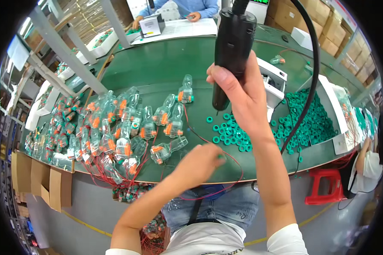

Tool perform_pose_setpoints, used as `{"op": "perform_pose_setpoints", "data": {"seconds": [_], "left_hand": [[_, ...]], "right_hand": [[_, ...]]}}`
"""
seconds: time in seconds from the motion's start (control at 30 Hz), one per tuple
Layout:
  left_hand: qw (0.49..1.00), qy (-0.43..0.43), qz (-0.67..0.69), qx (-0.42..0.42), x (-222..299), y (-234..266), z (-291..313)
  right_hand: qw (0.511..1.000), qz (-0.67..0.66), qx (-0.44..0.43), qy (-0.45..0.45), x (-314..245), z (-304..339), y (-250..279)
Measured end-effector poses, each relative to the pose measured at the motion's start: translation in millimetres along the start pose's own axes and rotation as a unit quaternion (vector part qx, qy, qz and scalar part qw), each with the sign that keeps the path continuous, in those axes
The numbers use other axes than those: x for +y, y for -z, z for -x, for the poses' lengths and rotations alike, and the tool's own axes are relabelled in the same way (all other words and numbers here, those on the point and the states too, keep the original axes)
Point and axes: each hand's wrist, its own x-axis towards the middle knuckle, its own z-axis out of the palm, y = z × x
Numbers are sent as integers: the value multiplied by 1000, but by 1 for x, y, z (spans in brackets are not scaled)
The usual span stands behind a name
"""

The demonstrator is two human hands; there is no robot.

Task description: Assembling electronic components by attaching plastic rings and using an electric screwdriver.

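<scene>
My right hand point(247, 95) is wrapped round a black electric screwdriver point(234, 44), which hangs upright on a cord with its thin bit pointing down. The bit's tip is in the air above the green table. Lower and to the left, my left hand point(200, 163) is closed near the table's front edge, with a small green piece point(221, 157) at its fingertips; most of that piece is hidden. A red wire point(238, 163) loops past this hand. Just left of it lies a clear plastic bottle-shaped part point(168, 149) with an orange insert.
Many similar clear parts point(123, 146) with red wires are heaped on the left. Loose green rings point(232, 135) lie at centre right, before a white box point(338, 114) spilling more. A white device point(272, 78) stands behind. Across the table sits another person point(181, 8); a red stool point(325, 187) is at right.
</scene>
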Motion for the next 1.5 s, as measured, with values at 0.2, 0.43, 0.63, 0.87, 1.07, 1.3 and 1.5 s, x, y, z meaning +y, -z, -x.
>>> {"op": "perform_pose_setpoints", "data": {"seconds": [0.2, 0.43, 0.63, 0.87, 1.07, 1.3, 1.5], "left_hand": [[965, -248, -71, 46, -8, -59, -11], [977, -137, -161, -19, -23, -41, 8], [942, -173, -253, 135, -16, -62, 27], [957, -174, -195, 124, -13, -56, 19], [980, -100, -95, 143, -27, -60, -9], [982, -95, -84, 143, -25, -62, -10], [975, -114, -104, 160, -24, -57, -11]], "right_hand": [[995, -94, 37, 21, -3, 25, 30], [994, 3, 64, 85, 13, 24, 81], [973, 94, 135, 164, 45, 3, 93], [984, 3, 141, 108, 64, 12, 91], [992, -70, 103, 0, 49, 81, 45], [986, -134, 79, -60, 59, 116, 29], [982, -149, 68, -99, 65, 136, 26]]}}
